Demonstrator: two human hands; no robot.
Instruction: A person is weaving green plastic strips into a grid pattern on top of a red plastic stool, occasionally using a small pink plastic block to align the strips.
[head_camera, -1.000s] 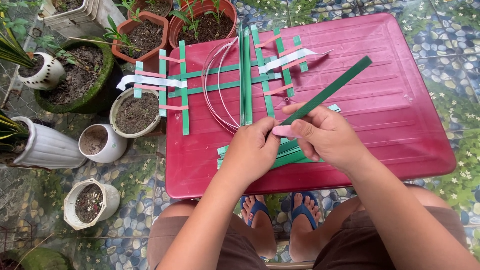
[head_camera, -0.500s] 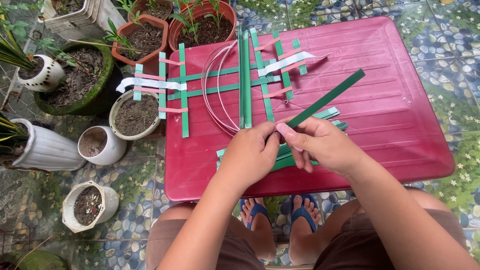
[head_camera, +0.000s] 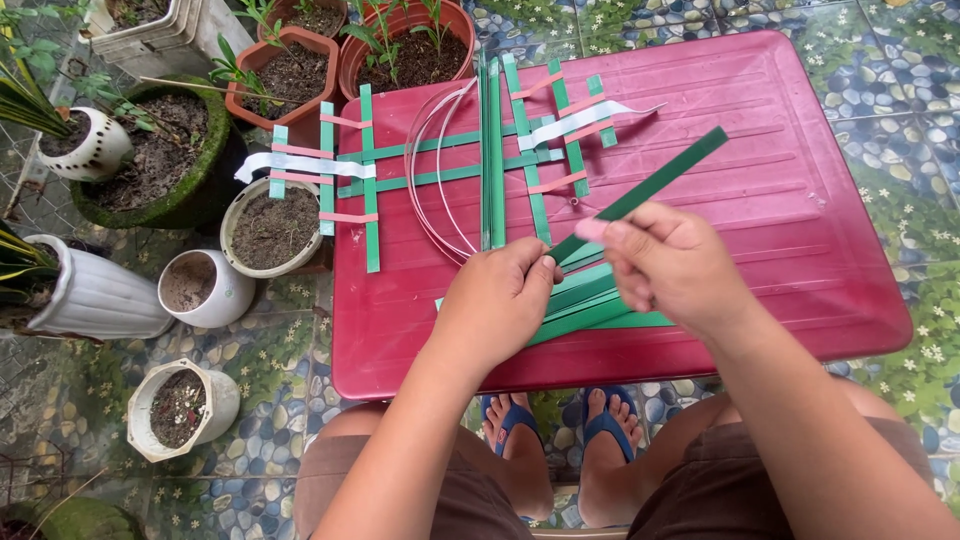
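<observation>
We look down on a red plastic table (head_camera: 760, 200) set over pebble-patterned floor tiles, potted plants (head_camera: 150, 160) crowding its left side.

Right hand (head_camera: 670, 265): fingers closed in a pinch on one green strip (head_camera: 650, 188), thumb and forefinger near its lower end. The strip rises slantwise up and to the right, clear of the tabletop along most of its length.

Left hand (head_camera: 495, 305): lies palm down, fingers together, pressing on a fan of loose green strips (head_camera: 590, 300) at the table's near edge. We cannot tell whether it grips any single one or only holds them flat.

Farther back, a partly woven lattice of green strips (head_camera: 500, 150) lies flat, crossed by short pink strips and a white strip, with a loop of thin whitish wire (head_camera: 430, 170) just beside its long uprights. A second, smaller lattice (head_camera: 340, 170) overhangs the left edge.

Handling, as we judge it: the held strip looks light, thin and springy, stiff enough to stay straight when lifted by one end, with a smooth, likely slippery face. A pinch across the flat faces near an end suits it; hard folding would probably crease it.
</observation>
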